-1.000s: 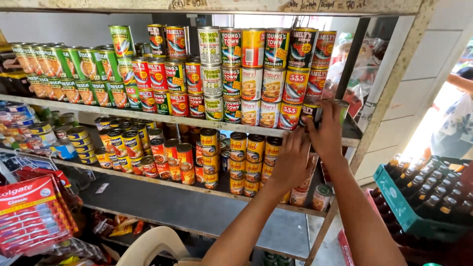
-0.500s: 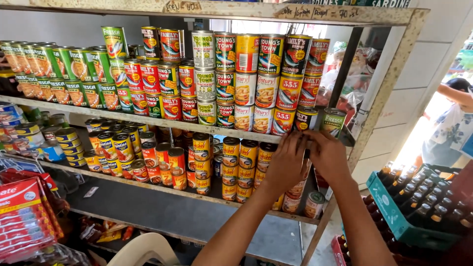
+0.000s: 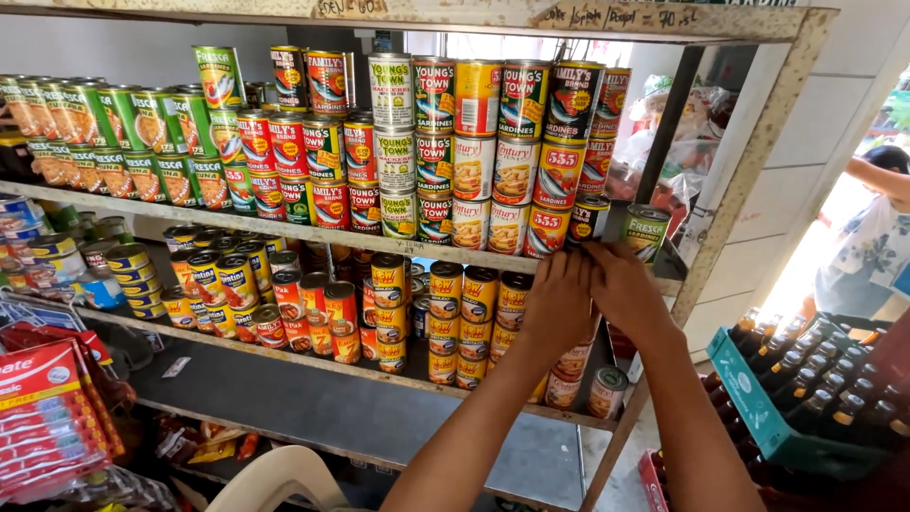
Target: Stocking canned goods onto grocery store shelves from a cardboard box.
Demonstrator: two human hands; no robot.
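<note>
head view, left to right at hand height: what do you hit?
Red packets → low yellow-and-blue tins → stacked orange-and-yellow cans → left hand → right hand → wooden shelf post → teal crate of dark bottles.

Rows of green-labelled tin cans [image 3: 104, 142] are standing along the upper left of the frame on a worn wooden shelf board [image 3: 284, 230]. Flat red cardboard packs [image 3: 47, 417] are hanging at the lower left. A cream plastic chair back [image 3: 284, 479] is poking up at the bottom centre. At the lower right a teal plastic crate [image 3: 758, 417] is holding dark glass bottles [image 3: 825, 398] (caps showing). At the right edge another person in a patterned shirt [image 3: 867, 256] is standing in daylight.
</note>
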